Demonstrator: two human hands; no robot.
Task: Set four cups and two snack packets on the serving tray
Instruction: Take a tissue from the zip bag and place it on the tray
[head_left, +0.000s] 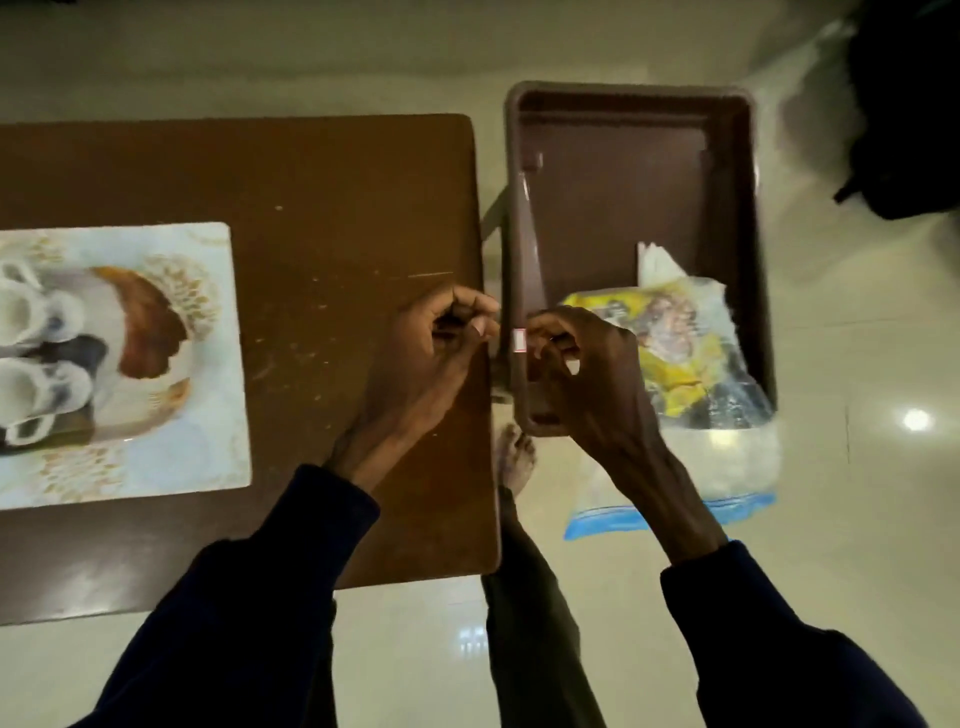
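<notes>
A patterned rectangular serving tray (221, 364) lies on the left of the brown table (337, 197). White cups (23, 312) stand on it at the frame's left edge, partly cut off. Right of the table is a brown plastic bin (623, 92). A yellow snack packet (680, 338) lies in the bin's near end. A clear packet with a blue edge (727, 467) hangs over its near rim. My left hand (431, 353) and my right hand (587, 379) are both closed at the bin's near left rim, by a small white sticker (518, 340).
Pale glossy floor surrounds the table. My bare foot (517, 457) shows between the table edge and the bin. A dark bag (909, 104) sits on the floor at the top right. What the bin rests on is hidden.
</notes>
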